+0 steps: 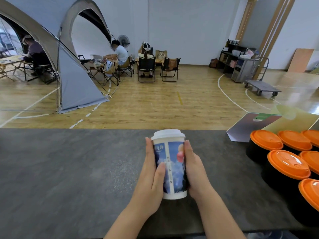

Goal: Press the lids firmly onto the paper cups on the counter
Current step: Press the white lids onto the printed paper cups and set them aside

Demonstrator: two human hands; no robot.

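Counter (69,169): dark grey speckled slab across the lower frame; wooden hall floor (155,104) beyond its far edge.
Tent (74,80): grey, arched, on the floor at far left; seated people and folding chairs (146,68) beside it.
Black cups (279,173): cluster at the right edge of the counter, each capped with an orange lid (288,163); well apart from the hands.
Paper cup (172,166): blue sky print with balloons, white base, upright, mid-counter; whether the base touches the surface I cannot tell.
White lid (168,134): seated on the paper cup's rim.
Left hand (151,176): wrapped round the cup's left side, thumb across the front.
Right hand (193,169): clasping the cup's right side, fingers hidden behind it.
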